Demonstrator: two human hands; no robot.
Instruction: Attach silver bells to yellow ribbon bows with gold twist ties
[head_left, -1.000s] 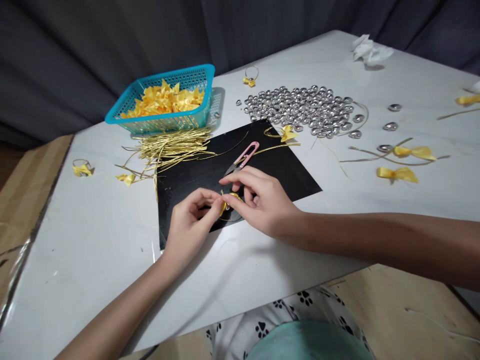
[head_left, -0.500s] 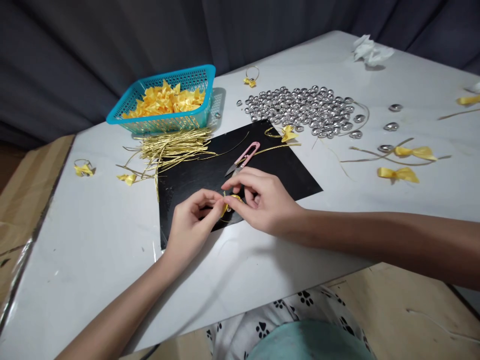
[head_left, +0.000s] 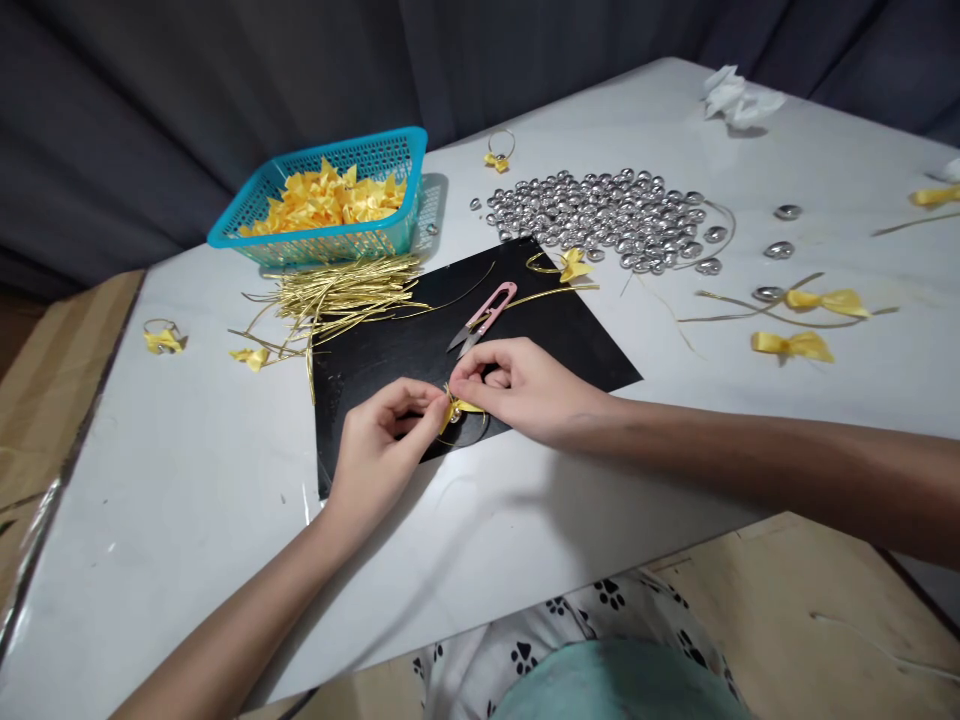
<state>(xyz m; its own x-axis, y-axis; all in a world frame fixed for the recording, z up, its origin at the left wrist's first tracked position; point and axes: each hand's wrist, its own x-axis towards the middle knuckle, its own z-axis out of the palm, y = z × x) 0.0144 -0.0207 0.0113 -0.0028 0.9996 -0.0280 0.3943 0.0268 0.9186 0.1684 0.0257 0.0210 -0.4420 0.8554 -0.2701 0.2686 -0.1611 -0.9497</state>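
A small yellow bow, with a silver bead at its middle and a thin loop below it, sits between the two hands, near the lower edge of a black mat. At its nine o'clock, the left hand pinches the bow's edge between thumb and fingers. At three o'clock, the right hand has its fingers drawn together beside the bow's upper tip; what they grip is too small to tell. Pink-handled snips lie just past twelve, blades toward the hands. Gold strands are heaped between ten and eleven; beyond, at eleven, a blue basket holds yellow ribbons. Silver beads spread between one and two across the white desk.
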